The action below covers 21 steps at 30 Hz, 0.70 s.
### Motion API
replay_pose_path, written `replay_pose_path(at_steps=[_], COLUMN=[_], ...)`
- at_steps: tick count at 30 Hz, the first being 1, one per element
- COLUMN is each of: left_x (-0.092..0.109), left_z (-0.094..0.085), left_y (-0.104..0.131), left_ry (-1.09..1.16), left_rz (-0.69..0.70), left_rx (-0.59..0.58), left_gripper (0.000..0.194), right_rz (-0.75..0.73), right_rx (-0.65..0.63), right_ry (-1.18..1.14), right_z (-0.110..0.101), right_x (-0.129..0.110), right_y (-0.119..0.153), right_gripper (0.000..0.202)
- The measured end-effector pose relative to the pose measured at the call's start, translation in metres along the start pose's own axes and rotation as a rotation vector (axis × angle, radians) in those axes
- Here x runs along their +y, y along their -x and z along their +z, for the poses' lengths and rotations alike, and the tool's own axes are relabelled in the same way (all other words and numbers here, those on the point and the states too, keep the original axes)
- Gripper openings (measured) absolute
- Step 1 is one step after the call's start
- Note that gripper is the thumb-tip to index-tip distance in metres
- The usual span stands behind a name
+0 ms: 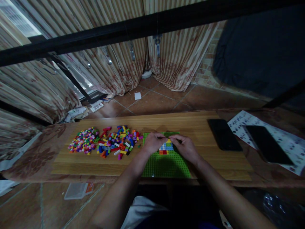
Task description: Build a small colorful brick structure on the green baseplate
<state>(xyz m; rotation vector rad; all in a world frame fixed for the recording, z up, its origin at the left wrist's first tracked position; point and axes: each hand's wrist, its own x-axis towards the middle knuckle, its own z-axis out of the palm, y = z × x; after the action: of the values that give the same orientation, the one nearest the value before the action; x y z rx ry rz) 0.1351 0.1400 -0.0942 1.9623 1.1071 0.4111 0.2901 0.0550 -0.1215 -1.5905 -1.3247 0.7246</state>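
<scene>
A green baseplate (166, 167) lies on the wooden board in front of me. On its upper middle stands a small patch of bricks (166, 147) in light blue, white, red and yellow. My left hand (153, 142) reaches in from the left, its fingers pinched at the patch's far edge. From the other side my right hand (185, 145) meets it with fingertips closed together. Between the two sets of fingertips a yellow brick (168, 140) shows; the fingers partly cover it, and both hands seem to be on it.
Left of the baseplate lies a loose pile of mixed bricks (119, 141), and beyond it a heap of tiny colourful pieces (84, 140). At right are a black phone (224, 135), a dark tablet-like device (269, 144) and a printed sheet (243, 122). A dark bar (152, 24) crosses above.
</scene>
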Motion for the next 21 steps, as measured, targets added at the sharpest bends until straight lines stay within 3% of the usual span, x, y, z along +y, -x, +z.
replay_pose_path(at_steps=[15,19,21], left_x=[0.009,0.014,0.015], left_z=[0.002,-0.007,-0.015], left_y=[0.000,0.004,0.008], left_ry=[-0.064,-0.053,-0.039], left_rz=[-0.067,-0.036,-0.025], left_rx=[0.004,0.027,0.073], left_gripper=[0.017,0.017,0.024], right_rz=[0.065,0.028,0.024], right_rx=[-0.035,-0.008,0.070], right_ry=[0.079,0.059,0.010], right_z=[0.002,-0.003,-0.007], right_x=[-0.003,-0.005,-0.009], right_y=[-0.012,-0.012,-0.007], right_gripper=[0.019,0.022,0.028])
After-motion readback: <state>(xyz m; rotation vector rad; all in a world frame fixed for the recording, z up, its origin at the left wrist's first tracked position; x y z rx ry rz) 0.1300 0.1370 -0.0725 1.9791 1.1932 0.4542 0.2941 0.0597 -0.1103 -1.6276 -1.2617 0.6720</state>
